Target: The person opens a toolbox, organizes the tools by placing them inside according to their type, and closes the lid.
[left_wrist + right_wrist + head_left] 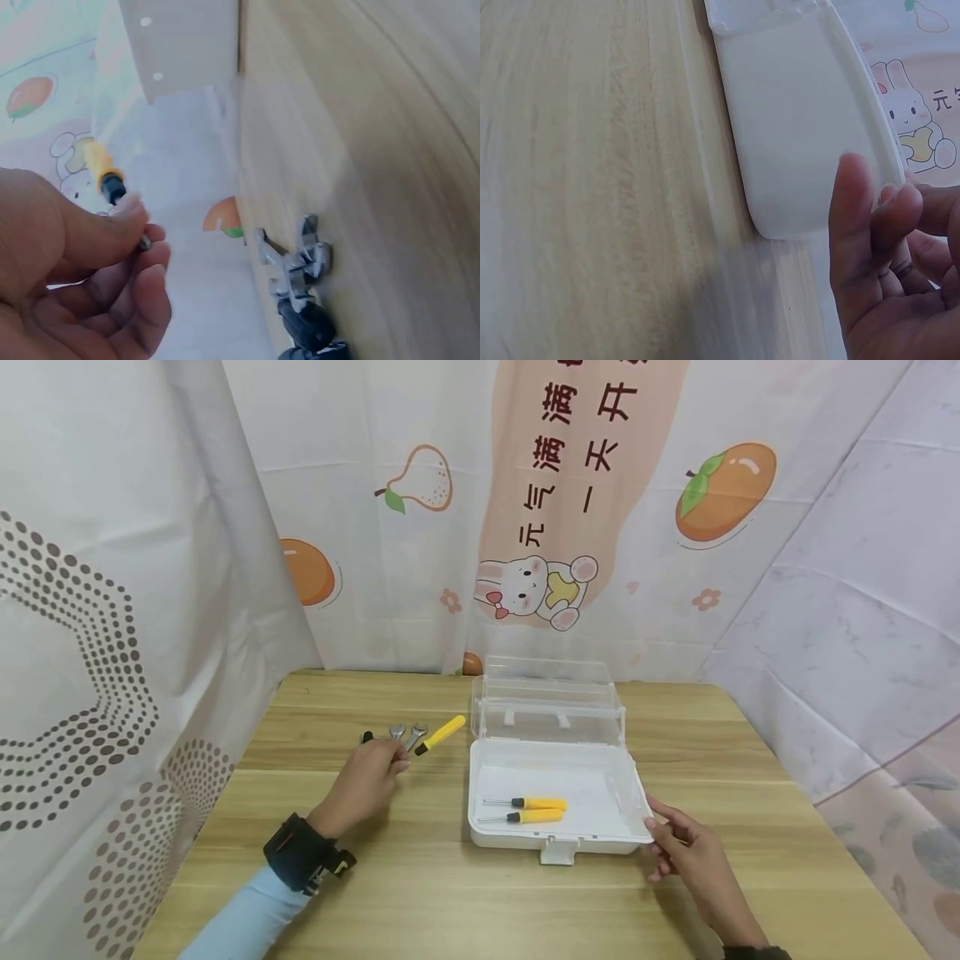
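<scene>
Yellow-and-black screwdriver (446, 731), one: left of centre in the head view, its metal shaft pinched by the left hand (363, 783), that grip clamped thumb to fingers. White plastic box (510, 840), one: right of centre, its clear lid (536, 702) raised behind it, front latch (559, 852) hanging down. Right hand (690, 843): lower right of the frame, grip clamped by thumb and finger on the box's near right corner. Matching screwdrivers (543, 804), two: side by side on the box floor, handles pointing right. Silver wrench heads (418, 729), two: just beyond the left hand, with a black tool end (367, 737) near them. Wood-grain counter (420, 893): lower half. Printed curtain (360, 643): upper half.
</scene>
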A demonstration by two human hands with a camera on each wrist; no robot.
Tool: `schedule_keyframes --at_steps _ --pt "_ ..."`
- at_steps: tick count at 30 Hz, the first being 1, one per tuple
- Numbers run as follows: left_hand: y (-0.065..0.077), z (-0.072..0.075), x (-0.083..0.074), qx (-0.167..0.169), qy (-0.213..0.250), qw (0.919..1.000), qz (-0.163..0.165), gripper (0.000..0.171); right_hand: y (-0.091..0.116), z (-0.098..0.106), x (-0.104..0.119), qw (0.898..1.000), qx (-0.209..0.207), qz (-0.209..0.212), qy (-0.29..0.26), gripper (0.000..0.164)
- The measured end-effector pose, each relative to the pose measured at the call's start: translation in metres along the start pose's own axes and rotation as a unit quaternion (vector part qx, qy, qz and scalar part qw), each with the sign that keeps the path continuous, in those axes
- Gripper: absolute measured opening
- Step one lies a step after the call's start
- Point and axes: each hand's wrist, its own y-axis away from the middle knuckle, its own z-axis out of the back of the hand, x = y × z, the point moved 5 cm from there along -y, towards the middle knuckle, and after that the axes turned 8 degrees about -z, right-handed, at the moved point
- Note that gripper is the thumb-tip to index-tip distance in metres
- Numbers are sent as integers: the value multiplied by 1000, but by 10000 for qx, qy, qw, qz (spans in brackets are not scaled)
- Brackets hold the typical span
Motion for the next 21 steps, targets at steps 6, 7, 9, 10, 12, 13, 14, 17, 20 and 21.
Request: schedule_keyframes --at_steps 6,7,9,10,12,13,14,17,20,21 --pt "-1 5 -10 -272 -8 9996 -100 10 0 0 0 10000 10 32 -6 59" --pt "-1 5 -11 -288 -34 9995 -156 10 0 0 -1 10000 -7 24 -22 58" --pt "-1 4 -15 -298 -84 9992 -251 10 -1 0 -1 10000 -39 17 -48 58" --pt "-1 4 -16 -295 -94 9991 -294 10 -1 0 -1 10000 -57 19 -64 58" --pt "-2 4 -19 -272 -88 9990 -354 10 -1 0 -1 9999 -74 23 -66 58" --pt "-2 3 -20 -258 -63 9989 -378 10 -1 1 -1 9999 -84 19 -59 58" --pt "-2 3 -21 -250 -54 9989 -383 9 -1 1 -1 10000 -83 27 -46 58" --pt "-2 3 -25 -245 -1 9989 -395 9 0 1 -1 10000 -50 10 10 58" --pt "-1 2 -27 -233 40 9988 -418 10 0 1 -1 10000 -35 -12 14 58" --pt "-1 2 -27 -233 66 9987 -440 10 0 1 -1 10000 -40 -21 3 58"
